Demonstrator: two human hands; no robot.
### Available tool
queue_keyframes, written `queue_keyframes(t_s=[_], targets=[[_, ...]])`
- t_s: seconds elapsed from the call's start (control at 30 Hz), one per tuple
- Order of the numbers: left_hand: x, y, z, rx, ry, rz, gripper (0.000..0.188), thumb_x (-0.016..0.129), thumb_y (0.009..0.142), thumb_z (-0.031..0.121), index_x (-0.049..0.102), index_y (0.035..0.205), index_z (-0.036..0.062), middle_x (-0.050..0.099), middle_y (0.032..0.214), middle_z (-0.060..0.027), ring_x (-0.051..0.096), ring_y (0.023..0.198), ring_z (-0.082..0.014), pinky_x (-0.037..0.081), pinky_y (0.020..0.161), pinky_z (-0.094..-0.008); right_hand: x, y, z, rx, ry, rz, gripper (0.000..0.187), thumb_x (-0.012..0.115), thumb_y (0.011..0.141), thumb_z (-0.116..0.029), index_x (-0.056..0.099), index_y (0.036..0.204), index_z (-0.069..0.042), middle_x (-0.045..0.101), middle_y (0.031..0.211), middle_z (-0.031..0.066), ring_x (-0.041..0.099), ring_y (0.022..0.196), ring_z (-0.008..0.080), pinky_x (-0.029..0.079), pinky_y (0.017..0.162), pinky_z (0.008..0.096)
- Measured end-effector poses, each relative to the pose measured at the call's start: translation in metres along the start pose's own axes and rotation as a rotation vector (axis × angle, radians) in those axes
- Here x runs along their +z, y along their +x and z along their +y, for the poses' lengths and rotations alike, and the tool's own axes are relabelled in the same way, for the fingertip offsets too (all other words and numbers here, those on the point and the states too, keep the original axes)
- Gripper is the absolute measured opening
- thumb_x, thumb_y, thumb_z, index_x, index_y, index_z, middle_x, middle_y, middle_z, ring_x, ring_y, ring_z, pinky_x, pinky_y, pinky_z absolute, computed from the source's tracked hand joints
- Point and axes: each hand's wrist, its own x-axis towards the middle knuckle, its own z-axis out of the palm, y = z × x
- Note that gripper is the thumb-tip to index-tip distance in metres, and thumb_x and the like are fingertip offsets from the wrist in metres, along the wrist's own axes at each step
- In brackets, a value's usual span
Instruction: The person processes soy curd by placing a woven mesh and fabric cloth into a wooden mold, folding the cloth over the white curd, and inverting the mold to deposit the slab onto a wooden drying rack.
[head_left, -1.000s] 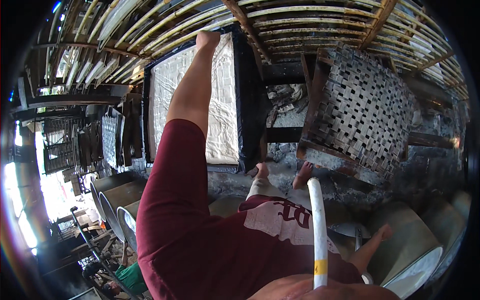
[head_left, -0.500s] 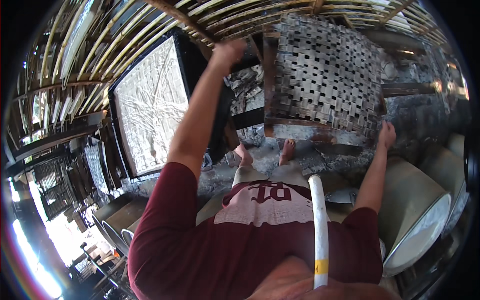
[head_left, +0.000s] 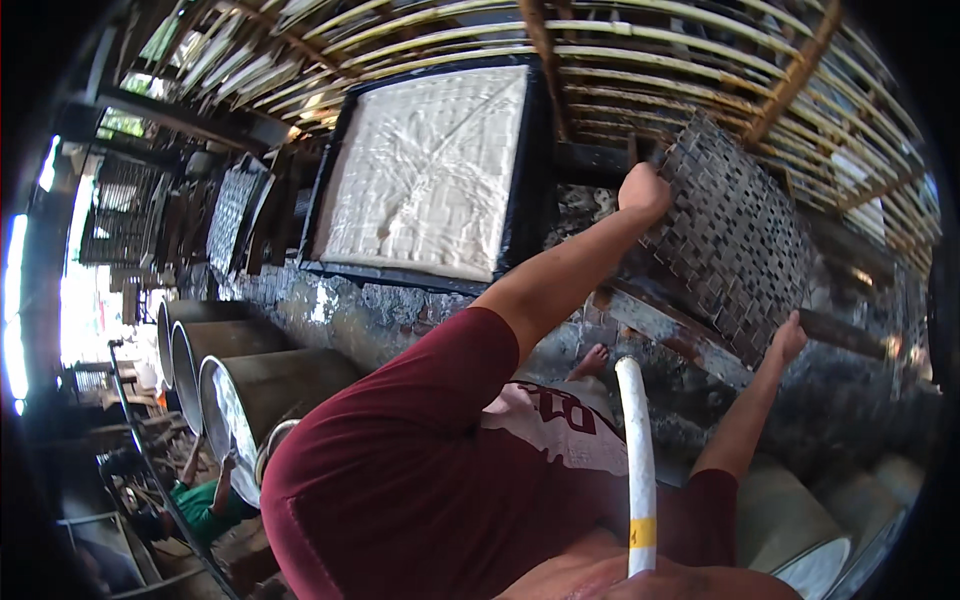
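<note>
A dark grey woven mat, in a checkered weave, slants up off a wooden frame in front of me. My left hand is closed at the mat's upper left edge, its arm stretched across my body. At the lower right corner my right hand is closed on the mat, the fingers partly hidden. Left of the mat stands a large black-rimmed square tray with a wrinkled, wet-looking white cloth spread over it.
Large metal drums line the left side, and more drums stand at lower right. A person in green works by the left drums. Bamboo slats run across the back. A white tube rises close before my chest.
My left hand has moved right onto the mat's edge. The mat, flatter over the frame before, is now tilted and turned. The view has swung left, bringing the person in green into sight.
</note>
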Motion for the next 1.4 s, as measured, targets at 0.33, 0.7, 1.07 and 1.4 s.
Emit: queue_keyframes(t_s=[0.33,0.7,1.07,1.4], targets=[[-0.298,0.022,-0.083,0.322,0.164,0.395,0.038,0.058,0.088,0.036,0.067,0.082,-0.0005,0.067,0.085,-0.0246,0.065,0.080,-0.0425,0.051,0.075,-0.0496,-0.019,-0.267,-0.178,-0.597,0.554,-0.156,0.040,0.061,0.091,-0.037,0.067,0.098,0.003,0.065,0.101,0.0194,0.059,0.094,0.0333,0.043,0.089,0.0417],[-0.535,0.046,-0.275,0.190,0.389,0.788,0.034,0.059,0.090,0.034,0.066,0.080,0.0024,0.068,0.084,-0.0180,0.063,0.084,-0.0371,0.049,0.076,-0.0459,0.093,-0.496,-0.311,-0.976,0.350,-0.224,0.047,0.067,0.084,-0.036,0.061,0.089,0.010,0.051,0.124,0.0299,0.048,0.114,0.0429,0.038,0.098,0.0487],[-0.471,0.024,-0.244,0.456,0.749,0.575,0.070,0.074,0.073,0.031,0.049,0.128,-0.0042,0.045,0.136,-0.0283,0.037,0.130,-0.0407,0.029,0.110,-0.0491,0.074,-0.414,-0.265,-1.080,0.392,0.010,0.032,0.070,0.079,-0.029,0.061,0.081,0.001,0.064,0.102,0.0225,0.057,0.102,0.0389,0.044,0.090,0.0456],[-0.147,-0.100,-0.121,0.258,-0.133,-0.449,0.065,0.073,0.072,0.025,0.051,0.124,-0.0064,0.058,0.117,-0.0256,0.058,0.111,-0.0366,0.048,0.094,-0.0418,0.026,-0.095,-0.007,-0.382,-0.612,-0.082,0.043,0.065,0.083,-0.040,0.071,0.089,0.002,0.068,0.085,0.0204,0.063,0.082,0.0374,0.049,0.078,0.0462]])
